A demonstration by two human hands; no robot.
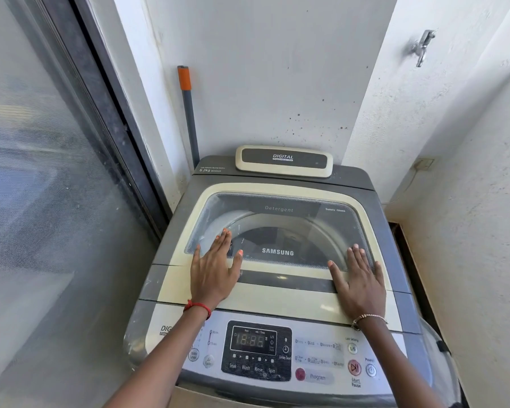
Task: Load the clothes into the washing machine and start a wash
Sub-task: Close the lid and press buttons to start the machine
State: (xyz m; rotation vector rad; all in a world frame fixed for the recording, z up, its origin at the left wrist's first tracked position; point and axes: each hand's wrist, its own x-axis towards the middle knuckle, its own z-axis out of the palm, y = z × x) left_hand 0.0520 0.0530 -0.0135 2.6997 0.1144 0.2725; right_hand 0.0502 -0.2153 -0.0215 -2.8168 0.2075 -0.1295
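A grey and cream top-loading washing machine stands below me with its glass lid down flat. My left hand lies palm down on the lid's front left, fingers spread. My right hand lies palm down on the lid's front right, fingers spread too. Neither hand holds anything. Through the glass the drum looks dark; I cannot tell what is inside. The control panel at the near edge shows dim digits, with a red start/pause button and a power button on its right.
A glass sliding door runs along the left. White walls close in behind and on the right. A grey pole with an orange band leans in the back left corner. A metal tap sticks out of the right wall.
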